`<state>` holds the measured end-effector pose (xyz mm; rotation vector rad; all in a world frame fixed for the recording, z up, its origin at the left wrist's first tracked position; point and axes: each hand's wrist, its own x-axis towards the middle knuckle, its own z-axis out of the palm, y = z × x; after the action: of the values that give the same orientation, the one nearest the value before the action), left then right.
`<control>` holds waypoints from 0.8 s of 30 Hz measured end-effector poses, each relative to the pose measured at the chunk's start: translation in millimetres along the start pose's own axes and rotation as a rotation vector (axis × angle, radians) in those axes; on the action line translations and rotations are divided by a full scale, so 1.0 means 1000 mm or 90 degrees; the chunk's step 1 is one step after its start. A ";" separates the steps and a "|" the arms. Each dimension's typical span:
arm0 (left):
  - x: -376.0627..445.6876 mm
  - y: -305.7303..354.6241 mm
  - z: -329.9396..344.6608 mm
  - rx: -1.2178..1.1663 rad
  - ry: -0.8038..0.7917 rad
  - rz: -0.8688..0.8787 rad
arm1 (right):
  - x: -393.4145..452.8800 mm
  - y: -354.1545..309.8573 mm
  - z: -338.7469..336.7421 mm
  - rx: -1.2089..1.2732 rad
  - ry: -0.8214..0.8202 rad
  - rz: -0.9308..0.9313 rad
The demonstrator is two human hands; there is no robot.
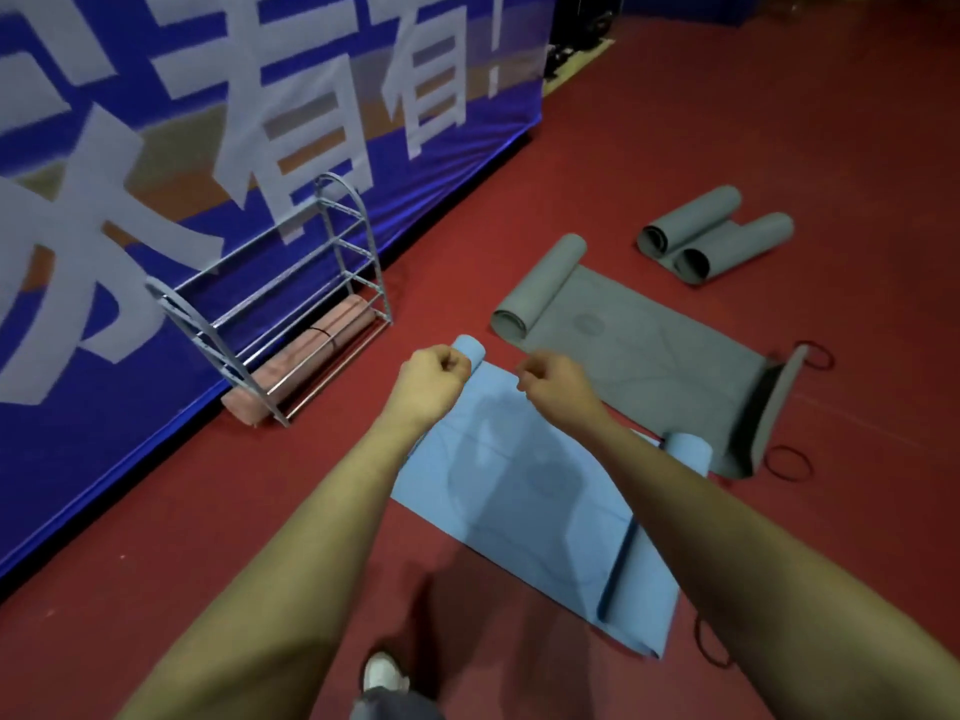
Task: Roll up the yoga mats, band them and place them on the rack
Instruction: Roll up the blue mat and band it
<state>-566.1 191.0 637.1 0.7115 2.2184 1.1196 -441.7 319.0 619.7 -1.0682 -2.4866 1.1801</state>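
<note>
blue yoga mat (524,485) flat on red floor (727,122) beside rack (291,304) | left hand (431,379) grips its rolled far end, right hand (553,379) curled there, grasp unclear | likely light, soft, springy: hold roll near both edges

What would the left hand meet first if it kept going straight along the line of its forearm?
Most likely the rolled end of the blue yoga mat, which shows just past the left hand. Whether they already touch is unclear; depth is hard to judge. Beyond that lies bare red floor.
</note>
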 end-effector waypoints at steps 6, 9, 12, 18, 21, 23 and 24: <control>-0.054 0.040 0.144 -0.018 -0.036 -0.055 | -0.059 0.106 -0.081 -0.052 -0.034 0.021; -0.064 0.065 0.194 -0.005 -0.075 -0.037 | -0.070 0.150 -0.117 -0.056 -0.045 0.043; -0.063 0.091 0.232 0.034 -0.101 -0.009 | -0.070 0.187 -0.150 -0.038 -0.028 0.056; -0.041 0.125 0.295 0.049 -0.112 0.000 | -0.045 0.243 -0.204 -0.052 -0.038 0.069; -0.022 0.140 0.324 0.048 -0.104 -0.004 | -0.019 0.266 -0.228 -0.089 -0.052 0.053; -0.006 0.151 0.341 0.031 -0.092 -0.017 | 0.002 0.279 -0.243 -0.099 -0.064 0.044; 0.004 0.158 0.349 0.022 -0.082 -0.029 | 0.013 0.283 -0.251 -0.102 -0.071 0.038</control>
<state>-300.8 463.6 592.8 0.7237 2.1387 0.9885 -189.3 598.7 576.9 -1.1541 -2.6909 1.1007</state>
